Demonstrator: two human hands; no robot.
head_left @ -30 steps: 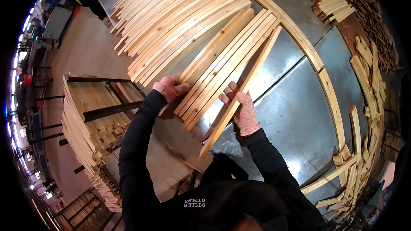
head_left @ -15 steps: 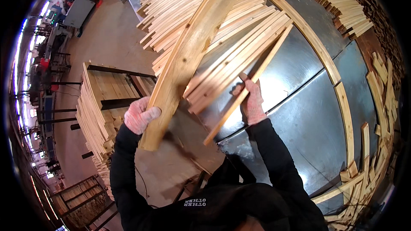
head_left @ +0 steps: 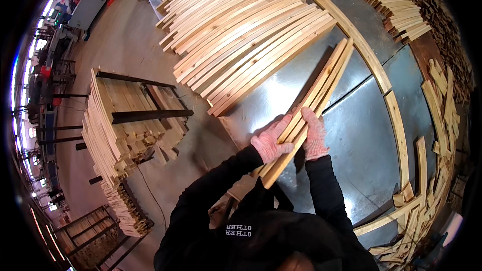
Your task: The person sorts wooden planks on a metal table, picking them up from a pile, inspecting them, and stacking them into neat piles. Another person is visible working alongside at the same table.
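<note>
Over the metal table point(head_left: 359, 165), I hold a narrow bundle of wooden slats point(head_left: 326, 86) with both hands. It slants from near my body up to the far right. My left hand point(head_left: 273, 141) wears a pinkish knit glove and is wrapped round the bundle's left side near the lower end. On the other side my right hand point(head_left: 315, 135), gloved alike, is closed against the slats. A narrow gap shows between the slats along part of their length. Just beyond lies a broad row of light wooden slats point(head_left: 246, 35), laid side by side.
A long curved wooden strip point(head_left: 369, 50) runs along the table's right part. Loose offcuts point(head_left: 422, 211) pile up at the right edge, with another row of slats point(head_left: 389, 0) far right. Left of the table stands a dark-barred rack point(head_left: 150, 116) of stacked wood. A cable crosses the floor.
My left hand has swung right from the floor side, bringing its wide wooden piece to the slat in my right hand. The pieces are now together, and the row behind is uncovered.
</note>
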